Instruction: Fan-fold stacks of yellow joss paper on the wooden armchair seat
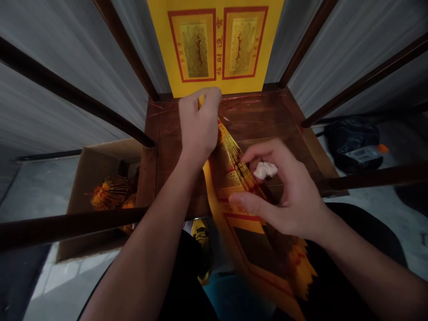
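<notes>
A stack of yellow paper sheets with red and gold print (230,169) lies fanned across a dark wooden chair seat (267,116) and hangs toward my lap. My left hand (199,122) is closed in a fist round the far end of the stack. My right hand (281,191) is curled over the near part of the fan, thumb pressed on the sheets, with a small white wad (265,170) tucked under its fingers. A flat yellow sheet with two red-framed panels (217,44) leans against the chair back.
A cardboard box (90,178) holding folded yellow paper fans (109,192) stands on the floor at the left. Dark wooden chair rails (67,225) cross the view. A black bag (354,142) with an orange-tipped item lies at the right. The floor is grey tile.
</notes>
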### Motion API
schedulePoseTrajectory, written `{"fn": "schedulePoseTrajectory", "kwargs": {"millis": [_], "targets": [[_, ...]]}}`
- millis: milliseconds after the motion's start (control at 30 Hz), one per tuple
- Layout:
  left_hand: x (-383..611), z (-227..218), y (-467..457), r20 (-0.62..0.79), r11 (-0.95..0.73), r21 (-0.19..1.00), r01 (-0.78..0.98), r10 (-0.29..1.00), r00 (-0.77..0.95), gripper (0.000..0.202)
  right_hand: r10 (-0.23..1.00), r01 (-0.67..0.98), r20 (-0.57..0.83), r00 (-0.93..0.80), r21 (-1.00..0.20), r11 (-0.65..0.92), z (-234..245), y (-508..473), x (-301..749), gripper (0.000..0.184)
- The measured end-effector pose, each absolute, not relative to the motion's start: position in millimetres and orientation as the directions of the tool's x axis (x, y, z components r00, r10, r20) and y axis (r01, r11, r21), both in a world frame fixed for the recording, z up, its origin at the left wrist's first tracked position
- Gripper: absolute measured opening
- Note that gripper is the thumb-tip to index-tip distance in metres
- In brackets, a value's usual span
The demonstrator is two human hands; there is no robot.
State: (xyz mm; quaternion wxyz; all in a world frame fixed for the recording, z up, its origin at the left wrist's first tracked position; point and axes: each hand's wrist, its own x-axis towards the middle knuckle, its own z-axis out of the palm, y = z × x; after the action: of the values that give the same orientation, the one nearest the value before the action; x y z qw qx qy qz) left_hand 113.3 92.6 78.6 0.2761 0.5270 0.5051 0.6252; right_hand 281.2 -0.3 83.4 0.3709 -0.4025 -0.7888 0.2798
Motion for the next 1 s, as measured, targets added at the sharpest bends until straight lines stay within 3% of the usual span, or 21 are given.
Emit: {"fn": "schedulePoseTrajectory", "kwargs": {"millis": [67, 167, 267, 333, 433, 567, 667, 700, 800, 900, 1000], "targets": [[108, 83, 91, 0.363, -0.267, 0.921, 0.284, 0.852, -0.376, 0.046, 0.897, 0.516, 0.282, -0.34, -0.742, 0.429, 79, 8, 286, 0.053], [93, 83, 90, 0.333, -0.178, 0.911, 0.372, 0.849, -0.409, 0.046, 0.909, 0.659, 0.001, -0.418, -0.688, 0.304, 70, 30, 302, 0.044], [69, 73, 90, 0.278, -0.075, 0.897, 0.435, 0.861, -0.425, 0.043, 0.755, 0.659, -0.328, -0.568, -0.731, 0.178, 63, 52, 325, 0.05], [53, 64, 90, 0.152, 0.06, 0.901, 0.43, 0.884, -0.442, 0.041, 0.649, 0.6, -0.398, -0.648, -0.792, 0.113, 61, 65, 340, 0.046], [36, 56, 85, 0.074, 0.15, 0.851, 0.503, 0.915, -0.397, 0.052, 0.633, 0.54, -0.381, -0.673, -0.839, 0.068, 63, 81, 359, 0.04], [29, 52, 73, -0.015, 0.278, 0.571, 0.773, 0.944, -0.329, 0.058, 0.712, 0.553, -0.278, -0.645, -0.813, 0.183, 59, 105, 368, 0.04], [30, 49, 62, -0.1, 0.309, 0.372, 0.875, 0.951, -0.293, 0.051, 0.741, 0.662, -0.213, -0.636, -0.644, 0.383, 46, 124, 360, 0.042], [31, 48, 59, -0.105, 0.312, 0.344, 0.886, 0.95, -0.294, 0.045, 0.75, 0.713, -0.228, -0.622, -0.561, 0.421, 41, 130, 356, 0.04], [33, 48, 56, -0.066, 0.28, 0.314, 0.907, 0.96, -0.273, 0.035, 0.739, 0.744, -0.257, -0.623, -0.485, 0.459, 32, 149, 348, 0.039], [39, 53, 62, 0.034, 0.245, 0.276, 0.93, 0.964, -0.264, 0.021, 0.817, 0.747, -0.181, -0.547, -0.546, 0.379, 37, 173, 351, 0.045], [55, 54, 77, 0.119, 0.201, 0.249, 0.948, 0.964, -0.236, 0.033, 0.97, 0.736, 0.073, -0.231, -0.64, 0.223, 50, 210, 356, 0.05]]}}
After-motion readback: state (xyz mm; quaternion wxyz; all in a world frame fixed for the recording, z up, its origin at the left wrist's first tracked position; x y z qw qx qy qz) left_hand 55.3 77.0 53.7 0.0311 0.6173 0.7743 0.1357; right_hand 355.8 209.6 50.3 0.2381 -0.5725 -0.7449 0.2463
